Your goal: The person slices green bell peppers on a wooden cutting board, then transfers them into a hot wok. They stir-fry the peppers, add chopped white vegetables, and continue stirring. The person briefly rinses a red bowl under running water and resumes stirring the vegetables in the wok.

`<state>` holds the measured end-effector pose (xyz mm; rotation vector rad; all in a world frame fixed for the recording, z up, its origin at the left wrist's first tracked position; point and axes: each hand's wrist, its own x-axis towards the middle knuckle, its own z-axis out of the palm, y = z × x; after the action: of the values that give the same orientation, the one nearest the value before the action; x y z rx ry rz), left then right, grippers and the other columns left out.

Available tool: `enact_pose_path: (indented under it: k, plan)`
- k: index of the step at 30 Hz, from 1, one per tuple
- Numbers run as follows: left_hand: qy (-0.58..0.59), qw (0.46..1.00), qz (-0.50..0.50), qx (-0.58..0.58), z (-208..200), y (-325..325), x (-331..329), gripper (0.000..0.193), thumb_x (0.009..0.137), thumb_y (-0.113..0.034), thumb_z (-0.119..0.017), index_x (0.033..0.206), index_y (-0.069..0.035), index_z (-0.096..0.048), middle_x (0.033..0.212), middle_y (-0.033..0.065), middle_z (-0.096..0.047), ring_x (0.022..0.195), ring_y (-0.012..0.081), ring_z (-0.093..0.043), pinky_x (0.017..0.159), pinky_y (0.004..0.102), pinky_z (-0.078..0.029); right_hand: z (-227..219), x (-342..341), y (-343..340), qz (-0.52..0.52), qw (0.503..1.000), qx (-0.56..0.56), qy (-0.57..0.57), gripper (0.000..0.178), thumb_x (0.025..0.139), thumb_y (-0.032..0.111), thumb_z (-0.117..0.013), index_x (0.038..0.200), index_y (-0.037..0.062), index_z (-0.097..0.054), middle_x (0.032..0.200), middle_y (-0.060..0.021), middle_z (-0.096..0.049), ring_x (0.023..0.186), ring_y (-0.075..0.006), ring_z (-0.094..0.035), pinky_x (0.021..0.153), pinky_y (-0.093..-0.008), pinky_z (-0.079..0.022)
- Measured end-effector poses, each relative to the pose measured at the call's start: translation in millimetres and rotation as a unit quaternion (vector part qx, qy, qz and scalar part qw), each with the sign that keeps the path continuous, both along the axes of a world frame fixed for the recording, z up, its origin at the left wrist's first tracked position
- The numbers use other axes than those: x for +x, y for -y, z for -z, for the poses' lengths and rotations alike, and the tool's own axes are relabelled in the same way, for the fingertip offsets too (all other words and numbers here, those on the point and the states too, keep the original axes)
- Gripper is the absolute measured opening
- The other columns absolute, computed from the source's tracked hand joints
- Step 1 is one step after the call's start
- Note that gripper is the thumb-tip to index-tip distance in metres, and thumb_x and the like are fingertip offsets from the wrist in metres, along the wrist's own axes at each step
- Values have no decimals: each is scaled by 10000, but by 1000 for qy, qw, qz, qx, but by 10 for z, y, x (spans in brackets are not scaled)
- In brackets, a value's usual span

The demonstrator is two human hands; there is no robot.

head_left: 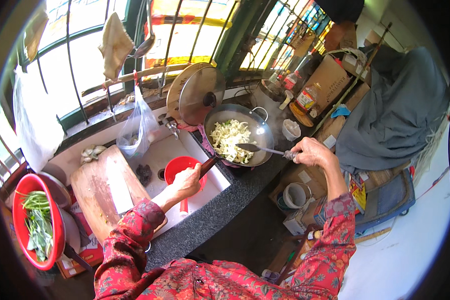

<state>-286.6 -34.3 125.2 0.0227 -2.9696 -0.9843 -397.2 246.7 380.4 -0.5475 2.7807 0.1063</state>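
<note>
My left hand (186, 182) is wrapped round the dark handle (208, 166) of a wok (263, 140) on the countertop. Pale chopped vegetables (230, 136) with a few green bits fill the wok's left and middle part. From the right, my right hand (312, 152) grips the handle of a spatula (248, 147). Its dark blade lies over the vegetables, at their right edge. Beneath my left hand, a red plastic dipper (174, 167) sits in the white sink (216, 181), partly hidden by that hand.
Left of the sink lies a wooden cutting board (91, 181); beyond it stands a red basin (18, 220) of leafy greens. A glass lid (197, 92) leans behind the wok, near the tap (171, 126). To the right are a small white bowl (291, 131), an oil bottle (307, 97) and cardboard boxes (330, 80).
</note>
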Motion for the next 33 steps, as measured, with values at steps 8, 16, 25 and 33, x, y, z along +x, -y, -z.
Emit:
enact_pose_path:
  k: [8, 16, 25, 33]
  plan:
    - [-10, 998, -38, 45, 108, -203, 84, 461, 778, -224, -646, 1141, -16, -451, 847, 240, -633, 799, 420, -638, 699, 503, -509, 995, 251, 724, -65, 988, 130, -61, 248, 750, 133, -556, 933, 25, -683, 965, -220, -662, 934, -317, -664, 809, -395, -532]
    - [-34, 999, -34, 15, 76, -155, 165, 403, 799, -206, -605, 1111, -1, -454, 845, 244, -638, 798, 414, -642, 663, 512, -516, 874, 150, 604, 79, 993, 48, -76, 303, 767, 122, -530, 1004, -2, -672, 1085, -247, -627, 1054, -374, -605, 899, -435, -490]
    - [-10, 999, -43, 9, 81, -113, 146, 479, 779, -206, -645, 1181, -28, -456, 919, 252, -633, 863, 410, -633, 736, 510, -497, 1421, 378, 945, -77, 991, 16, -111, 259, 758, 202, -570, 949, 67, -680, 948, -170, -662, 900, -317, -668, 725, -374, -546]
    - [-15, 1000, -6, 11, 104, 167, 40, 614, 729, -171, -651, 1315, -155, -470, 1047, 194, -646, 978, 373, -618, 826, 465, -487, 1303, 303, 537, -2, 978, -179, -110, 232, 723, 150, -574, 879, 4, -667, 903, -210, -665, 845, -366, -661, 710, -449, -532]
